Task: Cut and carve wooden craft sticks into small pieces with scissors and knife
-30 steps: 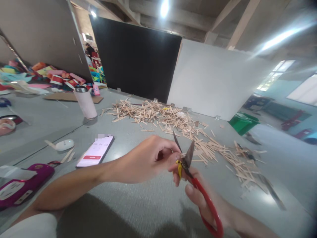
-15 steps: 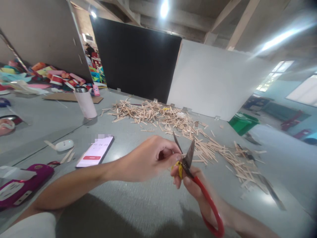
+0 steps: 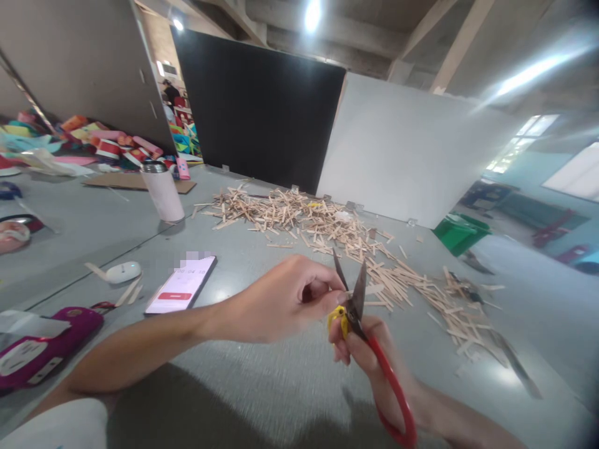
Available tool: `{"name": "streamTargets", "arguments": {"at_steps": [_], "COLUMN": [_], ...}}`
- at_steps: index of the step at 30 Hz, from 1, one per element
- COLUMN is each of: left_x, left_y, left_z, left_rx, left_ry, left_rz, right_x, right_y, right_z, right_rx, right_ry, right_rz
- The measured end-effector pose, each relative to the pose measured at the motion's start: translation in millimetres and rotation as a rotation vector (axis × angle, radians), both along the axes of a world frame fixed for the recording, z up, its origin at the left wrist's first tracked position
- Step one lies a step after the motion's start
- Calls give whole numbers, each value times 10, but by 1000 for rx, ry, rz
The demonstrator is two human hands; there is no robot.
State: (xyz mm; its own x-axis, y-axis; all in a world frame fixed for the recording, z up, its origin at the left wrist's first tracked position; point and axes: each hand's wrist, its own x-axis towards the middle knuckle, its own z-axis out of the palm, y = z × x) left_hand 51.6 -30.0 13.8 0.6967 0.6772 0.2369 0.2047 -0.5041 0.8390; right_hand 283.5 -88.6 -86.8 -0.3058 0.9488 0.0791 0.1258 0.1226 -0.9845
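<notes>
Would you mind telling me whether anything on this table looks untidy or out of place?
The wooden sticks look untidy: they lie jumbled in a loose heap by the black board and straggle down the right of the table.

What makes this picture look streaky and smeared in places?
Head view: glare blooms round the white ceiling light and streaks across the upper right; the grey tabletop carries bright reflections and dark shadows along its near edge; the bare right hand blurs toward the wrist; the far right looks stretched and soft.

Dull metal scissor blades (image 3: 359, 292), glossy plastic hndl (image 3: 392, 374), matt wood strips (image 3: 390, 280).
</notes>
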Motion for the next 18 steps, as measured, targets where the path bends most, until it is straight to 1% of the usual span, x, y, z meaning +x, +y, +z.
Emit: {"name": "streamTargets", "arguments": {"at_steps": [3, 5, 12, 18], "left_x": [-5, -8, 9, 20], "left_y": [-12, -19, 4, 17], "left_z": [8, 13, -10, -25], "left_rx": [5, 12, 57, -2], "left_ry": [-6, -13, -4, -3], "left_rz": [0, -7, 27, 23], "right_x": [-9, -20, -47, -62], "right_y": [-5, 2, 33, 40], "right_z": [1, 14, 118, 160], "right_rx": [-8, -21, -13, 4], "right_ry": [-15, -29, -76, -118], "right_rz": [-33, -28, -50, -53]}}
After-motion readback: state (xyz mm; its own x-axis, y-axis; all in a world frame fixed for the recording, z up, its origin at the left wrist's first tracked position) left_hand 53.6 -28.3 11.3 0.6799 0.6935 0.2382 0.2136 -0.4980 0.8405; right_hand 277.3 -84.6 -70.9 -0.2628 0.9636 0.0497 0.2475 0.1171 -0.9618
